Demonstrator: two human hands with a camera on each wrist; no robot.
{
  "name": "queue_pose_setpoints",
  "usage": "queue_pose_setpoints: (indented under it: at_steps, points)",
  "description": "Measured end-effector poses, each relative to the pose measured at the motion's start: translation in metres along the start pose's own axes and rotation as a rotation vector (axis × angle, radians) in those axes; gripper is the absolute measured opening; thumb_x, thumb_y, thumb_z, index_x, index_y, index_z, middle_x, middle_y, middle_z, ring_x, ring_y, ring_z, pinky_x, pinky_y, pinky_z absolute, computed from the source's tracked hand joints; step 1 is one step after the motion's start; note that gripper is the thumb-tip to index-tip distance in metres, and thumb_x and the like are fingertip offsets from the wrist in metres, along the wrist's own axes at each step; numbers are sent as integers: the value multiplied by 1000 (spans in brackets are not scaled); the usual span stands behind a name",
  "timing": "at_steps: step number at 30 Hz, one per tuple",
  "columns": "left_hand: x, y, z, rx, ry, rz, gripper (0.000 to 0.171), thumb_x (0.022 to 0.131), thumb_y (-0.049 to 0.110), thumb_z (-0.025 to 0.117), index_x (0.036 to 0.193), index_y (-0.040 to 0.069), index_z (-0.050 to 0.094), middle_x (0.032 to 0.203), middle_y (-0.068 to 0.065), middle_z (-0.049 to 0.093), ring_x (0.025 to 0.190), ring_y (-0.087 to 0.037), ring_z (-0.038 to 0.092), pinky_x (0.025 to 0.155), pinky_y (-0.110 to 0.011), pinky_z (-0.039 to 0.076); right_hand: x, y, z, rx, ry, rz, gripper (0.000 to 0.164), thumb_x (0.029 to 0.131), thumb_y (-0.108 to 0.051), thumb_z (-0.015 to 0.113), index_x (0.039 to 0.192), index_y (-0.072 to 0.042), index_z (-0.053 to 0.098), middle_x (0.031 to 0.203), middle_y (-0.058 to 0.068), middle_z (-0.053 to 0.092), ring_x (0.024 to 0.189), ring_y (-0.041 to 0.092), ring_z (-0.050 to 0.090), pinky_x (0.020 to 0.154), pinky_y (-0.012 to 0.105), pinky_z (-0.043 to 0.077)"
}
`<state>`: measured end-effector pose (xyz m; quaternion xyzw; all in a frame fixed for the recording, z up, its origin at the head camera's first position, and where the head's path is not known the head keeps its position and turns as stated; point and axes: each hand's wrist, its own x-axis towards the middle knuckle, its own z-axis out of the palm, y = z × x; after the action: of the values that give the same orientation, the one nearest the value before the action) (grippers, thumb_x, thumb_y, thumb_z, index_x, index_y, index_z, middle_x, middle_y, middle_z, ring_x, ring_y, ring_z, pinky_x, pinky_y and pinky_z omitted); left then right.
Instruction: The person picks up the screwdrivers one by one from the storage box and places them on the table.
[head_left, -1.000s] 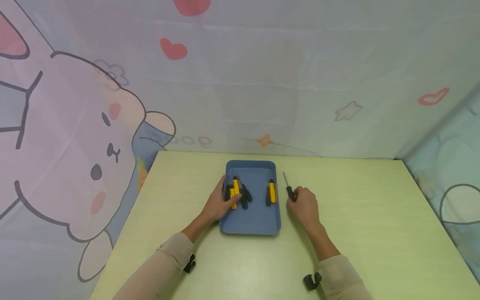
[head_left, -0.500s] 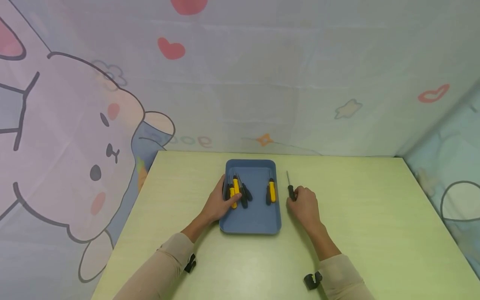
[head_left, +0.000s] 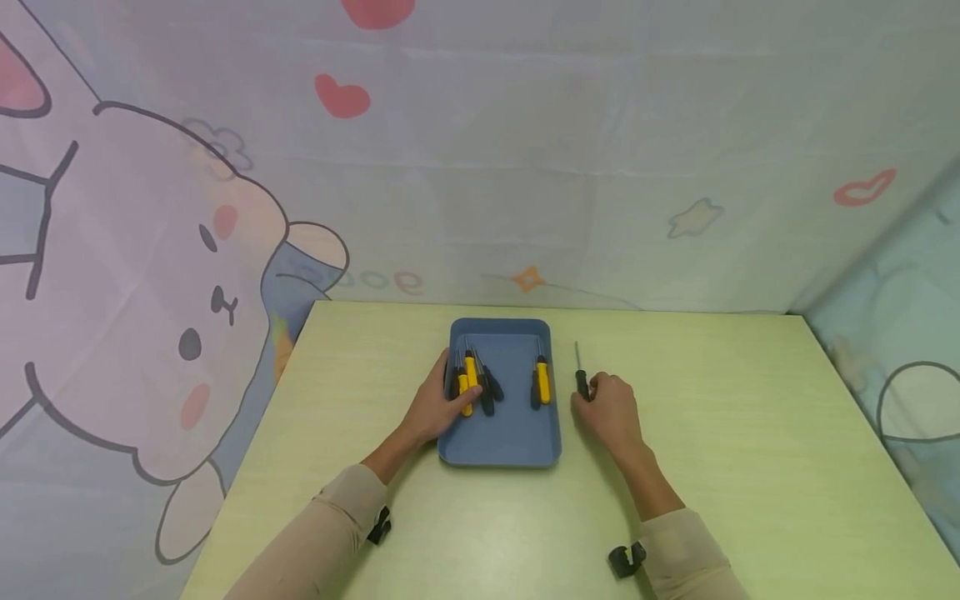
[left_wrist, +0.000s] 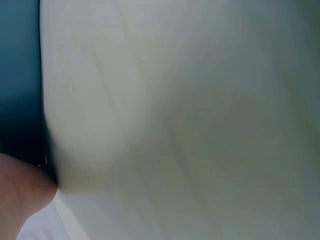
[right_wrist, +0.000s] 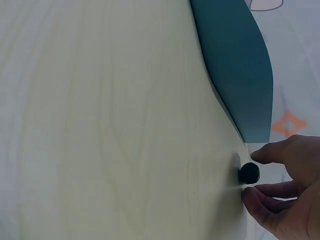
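A blue tray [head_left: 498, 437] sits on the table. My left hand [head_left: 435, 407] holds its left wall, with the thumb reaching over the rim and overlapping the tools inside; its other fingers are mostly hidden. Several yellow and black screwdrivers [head_left: 470, 367] lie in the tray's left half. By the right wall are a yellow screwdriver [head_left: 543, 383] and a black one [head_left: 535, 393]. Right of the tray, a black-handled screwdriver [head_left: 582, 385] points away from me. My right hand [head_left: 611, 412] has thumb and fingers curled round its handle end [right_wrist: 249, 173], close over the tabletop.
The pale wooden table [head_left: 750, 450] extends to both sides. A printed cloth [head_left: 480, 183] hangs along its back edge. Black wrist mounts [head_left: 626, 560] sit below both sleeves.
The black-handled screwdriver in my right hand has swung slightly, its tip moving right so the shaft points straighter away from me. The left hand and tray have stayed in place.
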<state>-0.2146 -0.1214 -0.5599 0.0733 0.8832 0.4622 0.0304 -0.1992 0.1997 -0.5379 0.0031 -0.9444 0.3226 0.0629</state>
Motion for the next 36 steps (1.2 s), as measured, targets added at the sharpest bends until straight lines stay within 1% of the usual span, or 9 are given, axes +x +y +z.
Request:
queue_pose_setpoints:
  at_steps: [4,8,12,17,22,25,30,33,36]
  points:
    - [0,0,0,1,-3,0,104,99,54,70,171,6,12,175,-14,21,159,-33,25,129,-51,23,1,0,-6,17,-41,6,35,91,-15,72,107,15,68,92,21,69,81,32,64,75,48,59]
    - [0,0,0,-5,1,3,104,99,54,70,171,6,12,175,-15,21,160,-34,24,128,-53,23,2,1,-11,23,-88,4,39,92,-17,73,112,16,68,93,21,70,84,34,65,79,50,59]
    - [1,1,-2,-20,-2,-2,103,100,55,69,171,7,12,175,-15,22,159,-34,25,128,-53,23,3,1,-14,21,-107,5,43,94,-19,73,117,17,67,96,23,70,89,37,67,81,51,58]
    - [0,4,-5,-62,-14,-13,95,103,49,67,171,7,15,173,-15,26,157,-34,29,127,-51,27,4,0,-14,19,-80,-18,44,95,-20,74,120,16,66,98,23,67,89,37,64,81,52,57]
    - [-1,4,-6,-70,-16,-31,91,104,48,65,171,10,16,172,-16,29,156,-33,33,125,-50,31,4,-8,-16,49,-43,-54,46,96,-22,74,123,15,66,103,24,67,93,38,65,83,52,57]
    - [-2,4,-6,-78,-13,-30,90,105,47,64,171,10,16,172,-17,29,156,-34,33,126,-51,31,4,-14,-18,74,-23,-75,46,97,-22,74,124,14,66,105,24,67,94,37,65,86,52,57]
    - [0,4,-6,-100,-8,-28,85,107,44,61,171,9,17,172,-18,29,156,-35,33,126,-50,30,4,-22,-19,101,13,-122,45,97,-22,74,124,13,66,103,21,66,92,35,63,86,50,56]
    - [1,4,-6,-115,0,-24,79,110,41,58,170,8,19,171,-17,30,157,-34,32,127,-48,28,5,-29,-20,130,19,-145,45,96,-20,76,125,13,66,103,20,66,92,34,62,87,49,56]
    - [1,4,-7,-127,10,-19,73,112,38,54,170,7,21,172,-16,30,157,-32,31,128,-47,27,5,-36,-19,166,16,-158,45,95,-18,78,126,13,65,106,22,66,93,34,63,88,49,56]
